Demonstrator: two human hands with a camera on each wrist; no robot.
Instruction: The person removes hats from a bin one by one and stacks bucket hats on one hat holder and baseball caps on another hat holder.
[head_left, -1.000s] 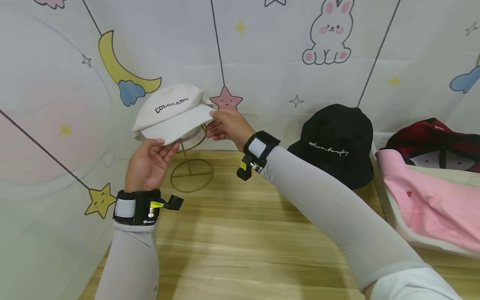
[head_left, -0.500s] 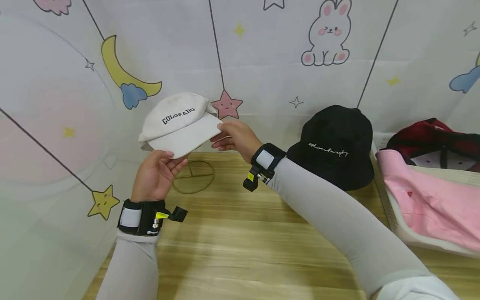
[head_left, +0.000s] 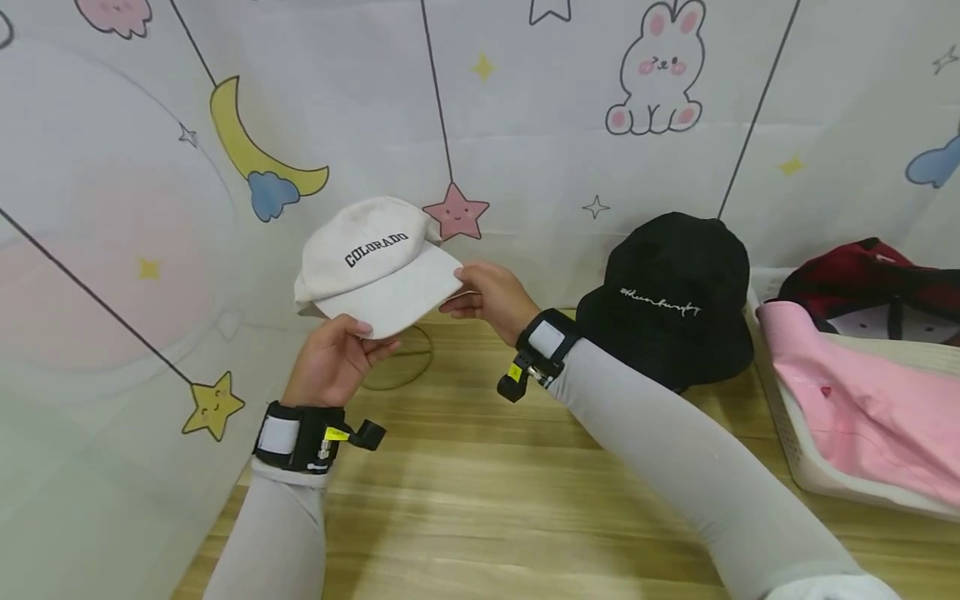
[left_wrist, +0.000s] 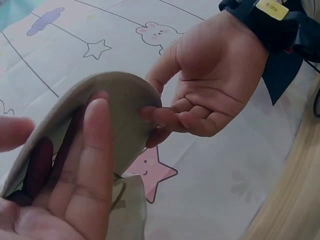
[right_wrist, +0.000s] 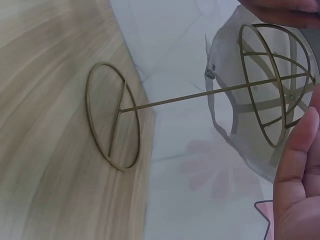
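In the head view, a white baseball cap with COLORADO lettering sits tilted toward the left, its brim facing me. My left hand pinches the brim's lower left edge, thumb on top and fingers beneath. At the brim's right corner, my right hand pinches likewise. Under the cap is a brass wire hat stand; its domed top is inside the crown in the right wrist view. The stand's round base ring rests on the table. From the left wrist view, the brim's underside shows, with fingers of both hands on it.
A black cap with white script stands to the right, beside my right forearm. Further right, a white basket holds a pink cloth item and a red-and-black cap. A printed backdrop rises behind the wooden table.
Both hands and the white cap have moved down and to the right in the head view. The stand's upper ring, visible a second ago, is now hidden behind the brim.
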